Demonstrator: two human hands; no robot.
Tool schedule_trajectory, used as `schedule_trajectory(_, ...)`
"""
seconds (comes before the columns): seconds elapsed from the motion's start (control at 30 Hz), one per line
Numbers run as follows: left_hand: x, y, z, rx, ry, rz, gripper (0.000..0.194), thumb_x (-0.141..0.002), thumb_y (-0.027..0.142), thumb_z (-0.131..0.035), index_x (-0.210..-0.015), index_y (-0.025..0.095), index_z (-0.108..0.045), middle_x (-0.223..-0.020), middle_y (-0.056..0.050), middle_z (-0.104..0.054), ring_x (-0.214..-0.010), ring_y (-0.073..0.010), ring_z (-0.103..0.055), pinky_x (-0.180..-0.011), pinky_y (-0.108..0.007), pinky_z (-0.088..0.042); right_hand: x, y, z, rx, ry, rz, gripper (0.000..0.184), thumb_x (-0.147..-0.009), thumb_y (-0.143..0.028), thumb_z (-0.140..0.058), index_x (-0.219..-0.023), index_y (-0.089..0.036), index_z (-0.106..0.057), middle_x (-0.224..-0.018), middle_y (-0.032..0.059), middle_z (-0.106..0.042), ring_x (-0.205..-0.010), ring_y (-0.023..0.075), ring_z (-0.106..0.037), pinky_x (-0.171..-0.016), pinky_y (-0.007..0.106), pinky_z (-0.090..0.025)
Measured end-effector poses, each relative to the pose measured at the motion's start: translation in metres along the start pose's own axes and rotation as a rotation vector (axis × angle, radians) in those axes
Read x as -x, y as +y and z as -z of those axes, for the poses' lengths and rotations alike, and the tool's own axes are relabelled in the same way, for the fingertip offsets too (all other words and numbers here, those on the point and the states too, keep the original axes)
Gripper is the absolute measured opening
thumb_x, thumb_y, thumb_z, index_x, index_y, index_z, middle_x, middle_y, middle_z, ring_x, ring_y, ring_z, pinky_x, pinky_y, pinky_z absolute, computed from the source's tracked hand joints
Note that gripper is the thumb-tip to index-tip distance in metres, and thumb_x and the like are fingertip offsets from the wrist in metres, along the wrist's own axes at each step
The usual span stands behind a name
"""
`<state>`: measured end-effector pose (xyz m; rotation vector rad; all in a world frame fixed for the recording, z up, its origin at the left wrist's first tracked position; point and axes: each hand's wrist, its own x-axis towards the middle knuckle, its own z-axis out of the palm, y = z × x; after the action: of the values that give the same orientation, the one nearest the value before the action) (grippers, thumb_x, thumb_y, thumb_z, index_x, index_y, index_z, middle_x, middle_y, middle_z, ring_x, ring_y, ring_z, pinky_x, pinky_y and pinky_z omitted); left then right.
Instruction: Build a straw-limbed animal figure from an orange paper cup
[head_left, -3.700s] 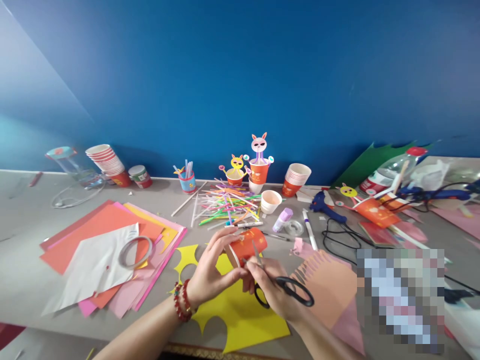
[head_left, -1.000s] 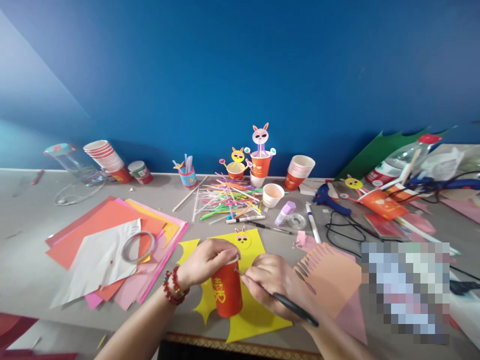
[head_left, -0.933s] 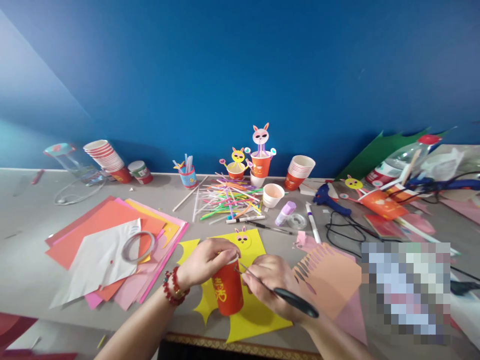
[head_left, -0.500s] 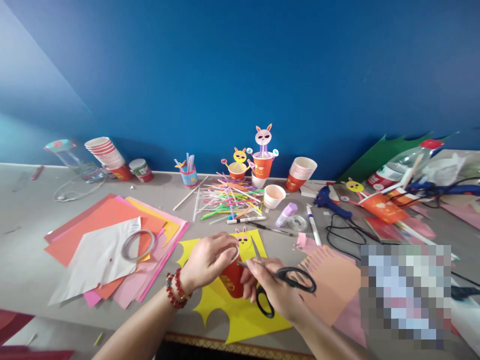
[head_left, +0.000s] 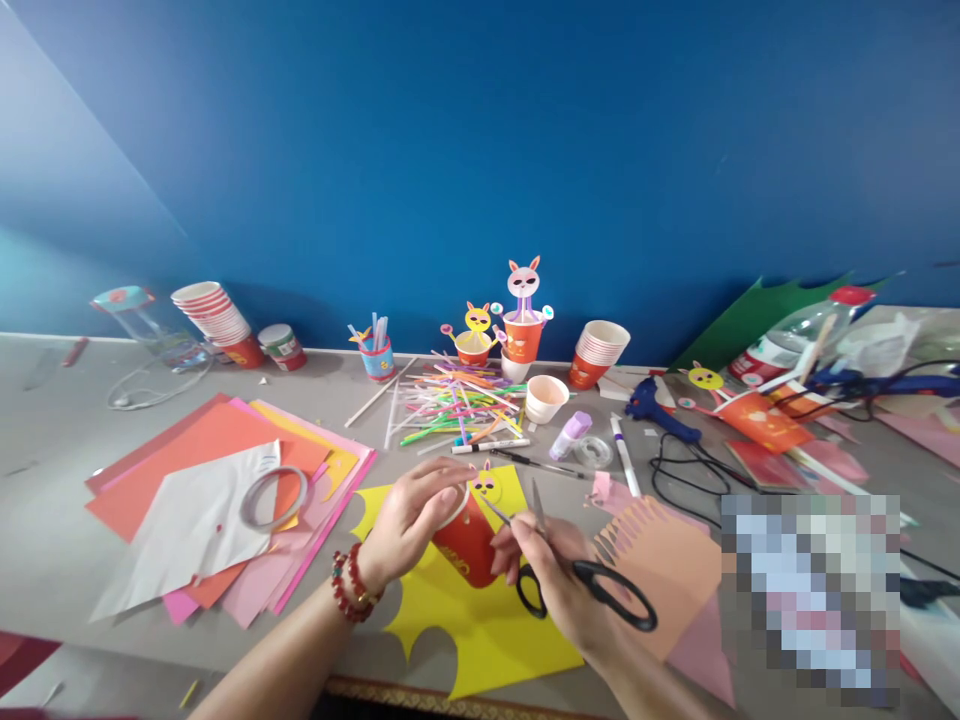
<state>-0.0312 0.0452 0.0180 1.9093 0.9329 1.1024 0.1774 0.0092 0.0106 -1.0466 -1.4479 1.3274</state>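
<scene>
Red paper cup [head_left: 466, 545] tilts, gripped near its rim by the left hand [head_left: 409, 522]; the right hand [head_left: 553, 568] clasps scissors [head_left: 587, 573], blades apart.

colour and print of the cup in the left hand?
Red cup with yellow print; shows best in the head view.

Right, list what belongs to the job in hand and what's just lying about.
In the job:
red paper cup, tilted in the left hand
black-handled scissors, opened, in the right hand

Seemingly just lying about, untouched:
heap of coloured straws
glue stick
blue glue gun
stack of paper cups
</scene>
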Motion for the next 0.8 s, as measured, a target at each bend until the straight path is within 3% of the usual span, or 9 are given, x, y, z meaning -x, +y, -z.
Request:
schedule_trajectory(0.17,0.003,0.002,0.000,0.073,0.020,-0.061,0.037,-0.100,0.034,-0.043,-0.123,0.020,-0.068,-0.119,-0.012,-0.068,-0.111,-0.0269,-0.062,-0.096,-0.037,-0.046,-0.005,0.006,0.004,0.186,0.063,0.028,0.038,-0.095,-0.048,-0.056,-0.071,-0.019,-0.062,-0.063,0.0009,-0.066,-0.059,0.0145,-0.063,-0.057,0.024,-0.048)
schedule_trajectory(0.27,0.005,0.000,-0.005,0.143,0.102,0.024,0.036,-0.100,0.038,-0.043,-0.112,0.018,-0.070,-0.105,-0.011,-0.070,-0.099,-0.0251,-0.064,-0.090,-0.036,-0.048,-0.005,0.008,0.000,0.196,0.040,0.020,0.028,-0.085,-0.048,-0.068,-0.082,-0.020,-0.064,-0.070,0.0002,-0.067,-0.063,0.0154,-0.063,-0.058,0.024,-0.049)
schedule_trajectory(0.4,0.007,-0.009,-0.019,0.390,0.274,0.141,0.038,-0.103,0.041,-0.036,-0.101,0.017,-0.065,-0.102,-0.010,-0.066,-0.093,-0.0237,-0.065,-0.086,-0.038,-0.050,-0.004,0.003,-0.007,0.211,0.036,0.043,0.027,-0.081,-0.044,-0.074,-0.079,-0.021,-0.061,-0.069,-0.0013,-0.065,-0.064,0.0153,-0.062,-0.061,0.024,-0.051)
schedule_trajectory(0.5,0.008,-0.013,-0.029,0.584,0.318,0.083,0.045,-0.100,0.055,-0.032,-0.103,0.019,-0.059,-0.111,-0.011,-0.059,-0.104,-0.0280,-0.063,-0.093,-0.044,-0.050,-0.003,0.000,-0.009,0.264,0.116,0.084,0.029,-0.083,-0.045,-0.071,-0.073,-0.021,-0.057,-0.065,-0.0014,-0.064,-0.061,0.0160,-0.060,-0.059,0.025,-0.050)
schedule_trajectory(0.57,0.008,-0.012,-0.032,0.595,0.272,0.009,0.049,-0.092,0.063,-0.047,-0.113,0.021,-0.057,-0.119,-0.012,-0.057,-0.116,-0.0328,-0.058,-0.101,-0.049,-0.046,-0.003,0.000,-0.008,0.295,0.173,0.113,0.030,-0.083,-0.046,-0.071,-0.072,-0.022,-0.056,-0.063,-0.0012,-0.063,-0.058,0.0168,-0.059,-0.056,0.026,-0.048)
schedule_trajectory(0.67,0.009,-0.008,-0.034,0.505,0.203,-0.024,0.059,-0.080,0.056,-0.072,-0.126,0.023,-0.054,-0.128,-0.013,-0.054,-0.126,-0.0355,-0.051,-0.105,-0.049,-0.042,-0.002,0.002,-0.006,0.324,0.204,0.161,0.032,-0.083,-0.048,-0.071,-0.071,-0.023,-0.055,-0.061,-0.0014,-0.062,-0.056,0.0170,-0.058,-0.053,0.026,-0.047)
schedule_trajectory(0.8,0.012,-0.009,-0.031,0.469,0.194,0.036,0.056,-0.077,0.055,-0.075,-0.121,0.022,-0.061,-0.124,-0.011,-0.056,-0.122,-0.0333,-0.053,-0.106,-0.046,-0.041,-0.001,0.003,-0.007,0.326,0.181,0.197,0.031,-0.085,-0.047,-0.069,-0.071,-0.023,-0.056,-0.061,-0.0022,-0.062,-0.055,0.0159,-0.058,-0.053,0.025,-0.047)
